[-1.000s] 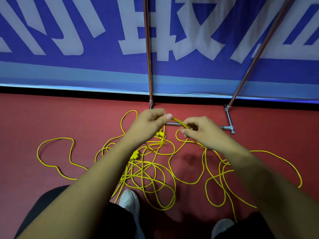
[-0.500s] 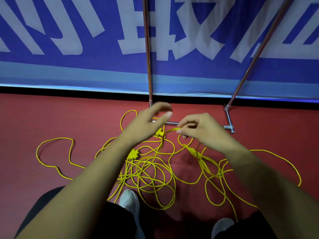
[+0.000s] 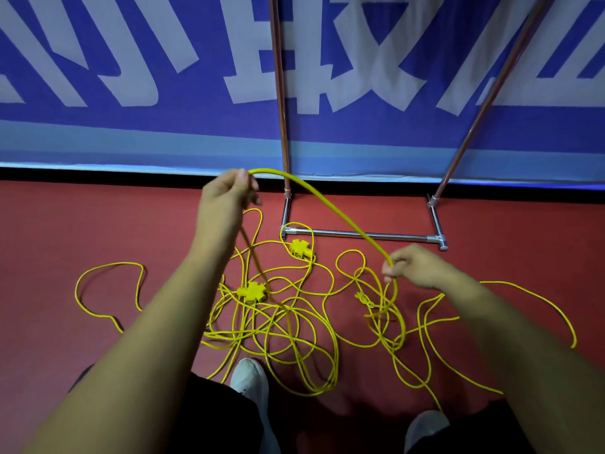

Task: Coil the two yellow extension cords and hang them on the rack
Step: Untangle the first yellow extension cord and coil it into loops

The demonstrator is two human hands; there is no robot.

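Head view. Left hand (image 3: 226,194): raised, fingers pinching a cord. Right hand (image 3: 415,267): lower, well apart, pinching the same cord, which arcs between them. Yellow extension cords (image 3: 278,326): tangled loose on the red floor (image 3: 98,224), near the rack (image 3: 360,234) base bar. Socket blocks (image 3: 253,291): two, among the loops.

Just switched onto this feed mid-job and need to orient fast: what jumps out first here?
A yellow cord arcs through the air between the left hand, raised at the foot of the blue banner, and the right hand, lower by the rack's base bar; both pinch it. Below them a loose yellow tangle sprawls over the red floor, uncoiled.
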